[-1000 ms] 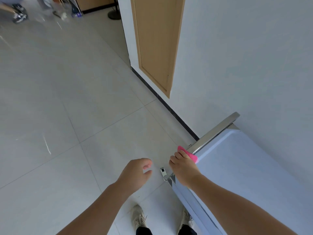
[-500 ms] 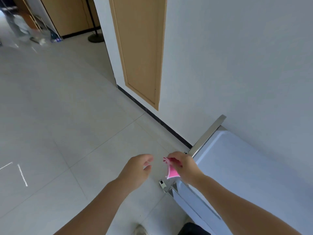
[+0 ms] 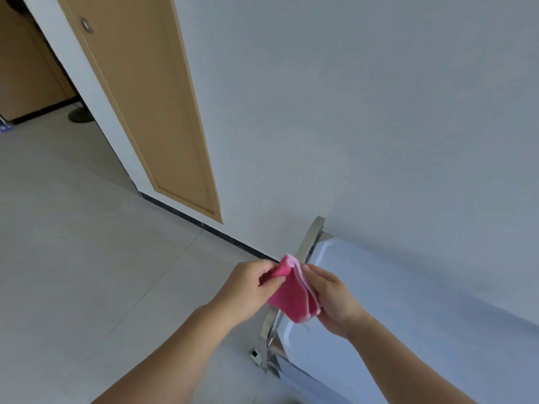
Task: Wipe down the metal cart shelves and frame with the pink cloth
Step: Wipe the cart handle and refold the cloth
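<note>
The folded pink cloth (image 3: pixel 293 293) is held up in the air between both hands, just above the cart's near end. My left hand (image 3: pixel 250 287) pinches its left edge with thumb and fingers. My right hand (image 3: pixel 332 301) grips its right side. The metal cart (image 3: pixel 393 310) stands at the lower right against the wall, with a pale shiny top shelf. Its chrome end rail (image 3: pixel 309 240) runs behind and below the cloth, partly hidden by it. A small latch (image 3: pixel 254 354) sits at the rail's lower corner.
A white wall (image 3: pixel 379 112) runs along the cart's far side, with a black skirting strip (image 3: pixel 210 228) at its foot. A tan wooden door (image 3: pixel 140 97) stands at upper left. Pale floor tiles (image 3: pixel 87 258) fill the left side. A dark round stand base (image 3: pixel 80 115) sits in the doorway beyond.
My right hand has lifted the pink cloth off the cart's rail. My left hand has come over and taken hold of the cloth. The camera has tilted upward.
</note>
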